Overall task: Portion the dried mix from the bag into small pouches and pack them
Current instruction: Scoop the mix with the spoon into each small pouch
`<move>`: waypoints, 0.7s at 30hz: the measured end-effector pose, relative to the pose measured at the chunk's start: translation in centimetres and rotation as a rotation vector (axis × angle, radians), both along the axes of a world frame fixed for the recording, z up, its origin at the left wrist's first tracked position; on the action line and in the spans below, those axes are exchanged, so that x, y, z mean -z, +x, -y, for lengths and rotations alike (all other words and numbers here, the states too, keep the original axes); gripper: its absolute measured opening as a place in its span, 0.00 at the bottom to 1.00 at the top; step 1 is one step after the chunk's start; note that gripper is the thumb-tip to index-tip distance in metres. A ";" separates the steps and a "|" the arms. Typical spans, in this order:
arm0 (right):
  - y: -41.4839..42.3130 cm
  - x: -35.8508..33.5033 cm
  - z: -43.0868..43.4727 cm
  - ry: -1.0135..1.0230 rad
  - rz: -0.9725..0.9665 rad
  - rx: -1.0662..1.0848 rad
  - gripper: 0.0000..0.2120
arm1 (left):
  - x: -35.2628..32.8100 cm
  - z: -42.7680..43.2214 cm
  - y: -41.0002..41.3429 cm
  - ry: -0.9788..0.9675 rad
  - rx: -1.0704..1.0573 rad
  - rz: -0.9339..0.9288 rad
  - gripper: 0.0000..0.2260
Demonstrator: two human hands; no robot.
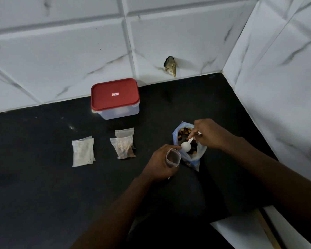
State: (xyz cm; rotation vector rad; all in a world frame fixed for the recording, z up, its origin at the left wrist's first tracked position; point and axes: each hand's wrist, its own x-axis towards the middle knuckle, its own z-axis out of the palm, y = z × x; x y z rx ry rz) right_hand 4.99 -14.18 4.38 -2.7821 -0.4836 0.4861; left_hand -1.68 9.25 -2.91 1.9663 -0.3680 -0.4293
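A clear plastic bag (196,157) of brown dried mix lies open on the black counter (43,177). My right hand (210,134) pinches the handle of a white plastic spoon (186,146), whose bowl hangs over the bag's mouth. My left hand (160,164) grips a small clear pouch (173,157), held open and upright just left of the bag. Two filled pouches (124,145) lie stacked to the left. Further left lies a flat pile of unfilled pouches (83,151).
A clear plastic box with a red lid (115,97) stands shut at the back against the white tiled wall. A hole (170,65) breaks the wall tile. The tiled side wall (276,105) closes the counter on the right.
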 end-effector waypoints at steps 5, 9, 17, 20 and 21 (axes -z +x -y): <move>0.0 -0.1 0.0 0.029 0.076 0.043 0.08 | 0.0 -0.2 0.0 0.000 0.007 -0.020 0.28; 0.0 -1.0 1.2 0.151 0.123 0.030 0.08 | 0.0 -0.3 0.0 -0.005 0.003 -0.031 0.28; 0.1 -1.4 1.5 0.088 -0.119 -0.074 0.10 | -0.1 -0.1 0.1 -0.015 0.004 -0.031 0.28; 0.3 -0.7 0.7 -0.009 -0.088 -0.062 0.10 | -0.1 -0.1 0.1 -0.016 0.007 -0.025 0.27; 0.4 -0.5 0.5 -0.017 -0.056 -0.048 0.10 | -0.2 -0.1 0.1 -0.019 0.008 -0.026 0.27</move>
